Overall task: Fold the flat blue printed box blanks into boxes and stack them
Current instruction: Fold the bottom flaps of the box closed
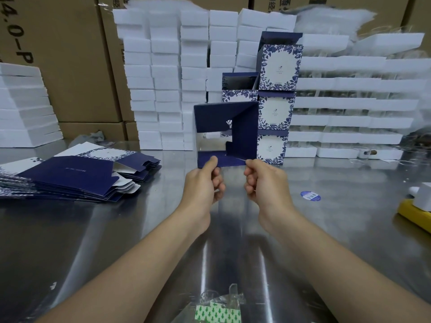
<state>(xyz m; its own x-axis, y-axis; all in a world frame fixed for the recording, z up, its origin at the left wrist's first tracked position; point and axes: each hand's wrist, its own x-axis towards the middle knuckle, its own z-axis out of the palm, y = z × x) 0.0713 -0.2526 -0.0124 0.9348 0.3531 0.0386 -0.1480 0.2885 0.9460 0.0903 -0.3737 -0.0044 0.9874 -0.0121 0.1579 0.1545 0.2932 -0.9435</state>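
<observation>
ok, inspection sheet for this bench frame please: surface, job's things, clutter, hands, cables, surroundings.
surface: shiny metal table, reflective.
job's things: half-folded blue box held up; flat blanks piled at left; folded boxes stacked behind it.
clutter: round sticker and yellow block at right; plastic wrap at near edge.
grippers: left hand and right hand each pinch the box's bottom flap.
cables: nothing seen.
surroundings: white foam blocks stacked behind; brown cartons beyond.

The pile of flat blanks (pixel 70 178) at the table's (pixel 326 229) left edge runs out of the picture. The half-folded box (pixel 242 131) hides the lower part of the short stack (pixel 240 95) behind it. At the right edge, a yellow object (pixel 412 213) is cut off.
</observation>
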